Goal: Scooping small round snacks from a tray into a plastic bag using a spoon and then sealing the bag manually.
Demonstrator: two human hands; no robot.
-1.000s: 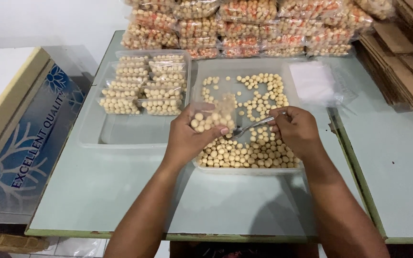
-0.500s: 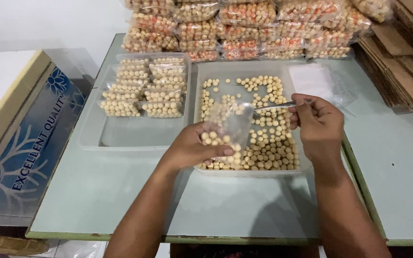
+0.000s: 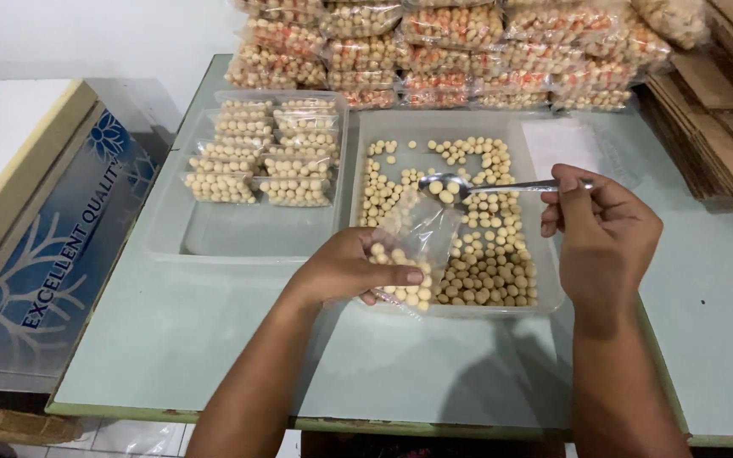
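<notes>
The left hand (image 3: 351,270) has its grip pinched on a small clear bag (image 3: 413,246) partly filled with pale snack balls, over the near edge of the clear tray (image 3: 545,280) on the counter (image 3: 214,339). The right hand (image 3: 606,229) grips a metal spoon (image 3: 485,186) carrying balls at the bag's mouth. Half a second ago, the spoon was higher and empty-looking.

**Materials and finishes**

The spoon (image 3: 485,186) is shiny polished metal. The bag (image 3: 413,246) is thin, clear, glossy plastic film, crinkled. Both tubs (image 3: 239,246) are smooth, translucent plastic. The balls (image 3: 485,271) look matt and pale tan. The worktop (image 3: 434,373) is smooth, matt pale green. The flattened cardboard (image 3: 714,93) is rough brown.
</notes>
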